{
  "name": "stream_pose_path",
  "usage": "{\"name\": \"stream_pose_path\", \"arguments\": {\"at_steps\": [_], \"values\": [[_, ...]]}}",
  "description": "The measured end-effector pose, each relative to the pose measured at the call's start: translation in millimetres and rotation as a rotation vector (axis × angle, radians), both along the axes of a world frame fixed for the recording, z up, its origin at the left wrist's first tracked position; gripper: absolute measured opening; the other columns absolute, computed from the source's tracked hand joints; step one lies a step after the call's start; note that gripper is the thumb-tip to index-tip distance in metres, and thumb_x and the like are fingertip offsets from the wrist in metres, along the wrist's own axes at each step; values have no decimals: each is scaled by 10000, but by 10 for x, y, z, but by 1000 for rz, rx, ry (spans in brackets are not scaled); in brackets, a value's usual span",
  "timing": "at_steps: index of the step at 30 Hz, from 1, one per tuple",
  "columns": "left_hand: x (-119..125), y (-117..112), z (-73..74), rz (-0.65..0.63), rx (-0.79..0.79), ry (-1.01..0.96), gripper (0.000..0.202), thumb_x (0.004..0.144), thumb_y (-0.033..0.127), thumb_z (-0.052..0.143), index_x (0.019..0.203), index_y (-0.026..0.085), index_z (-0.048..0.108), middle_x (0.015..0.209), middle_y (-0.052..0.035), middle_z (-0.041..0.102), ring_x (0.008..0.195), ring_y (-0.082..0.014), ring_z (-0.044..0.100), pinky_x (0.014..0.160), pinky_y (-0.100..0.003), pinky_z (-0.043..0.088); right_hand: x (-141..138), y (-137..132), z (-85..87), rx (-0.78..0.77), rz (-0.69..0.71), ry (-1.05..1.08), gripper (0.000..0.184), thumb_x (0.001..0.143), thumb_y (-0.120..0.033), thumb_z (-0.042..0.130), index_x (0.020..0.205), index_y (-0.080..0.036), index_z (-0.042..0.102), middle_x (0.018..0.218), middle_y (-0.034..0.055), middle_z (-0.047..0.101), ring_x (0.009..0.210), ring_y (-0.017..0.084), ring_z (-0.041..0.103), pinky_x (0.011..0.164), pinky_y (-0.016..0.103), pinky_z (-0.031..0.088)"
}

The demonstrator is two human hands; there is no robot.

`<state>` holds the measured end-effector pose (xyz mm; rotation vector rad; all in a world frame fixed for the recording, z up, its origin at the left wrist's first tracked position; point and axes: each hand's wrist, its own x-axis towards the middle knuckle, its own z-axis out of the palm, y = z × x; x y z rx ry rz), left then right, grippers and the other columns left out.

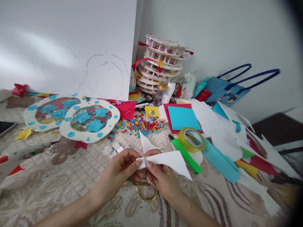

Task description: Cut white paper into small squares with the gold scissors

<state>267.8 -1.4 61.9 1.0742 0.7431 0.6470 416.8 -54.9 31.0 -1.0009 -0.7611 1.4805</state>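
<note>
Both hands meet low in the middle of the head view, closed on one piece of white paper [169,158]. My left hand [124,164] pinches its narrow left end between thumb and fingers. Just right of that, my right hand [161,175] grips the same piece; a wide, pointed part sticks out to the right and another point rises behind. A pair of scissors [147,191] with gold handles lies under the hands, its blades hidden. Several small folded white paper pieces [114,149] lie behind my left hand.
Right of the hands are a green utility knife [187,156], a tape roll [191,139] and blue paper [184,118]. Colourful paper scraps [142,124] lie behind. Two decorated white rings [65,127] are at left; a tiered paper model [163,63] stands at the back near a blue bag [224,90].
</note>
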Motion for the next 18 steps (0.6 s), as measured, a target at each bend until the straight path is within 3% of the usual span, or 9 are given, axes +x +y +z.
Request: {"name": "stream_pose_path", "arguments": {"at_steps": [7,12,18], "values": [[46,-13,-51,36,-168,0,386,652,403,771,826,156,531,621,0,687,550,-149,671,528,-239,545,-28,6,-49,-28,-6,15,210,801,-335,665,895,-216,520,562,-70,533,410,52,390,384,159,286],[37,-23,-33,21,-307,-22,309,745,412,698,816,139,573,655,-58,736,590,-135,688,574,-210,545,-16,3,-37,-93,-7,118,222,786,-332,676,876,-220,506,610,-58,559,433,47,409,396,153,289],[27,-18,7,1,-342,-71,286,711,364,745,773,133,587,664,-58,749,592,-130,695,584,-199,550,-3,17,-23,-133,9,171,210,770,-302,681,849,-209,510,604,-58,544,429,44,394,394,155,278]]}}
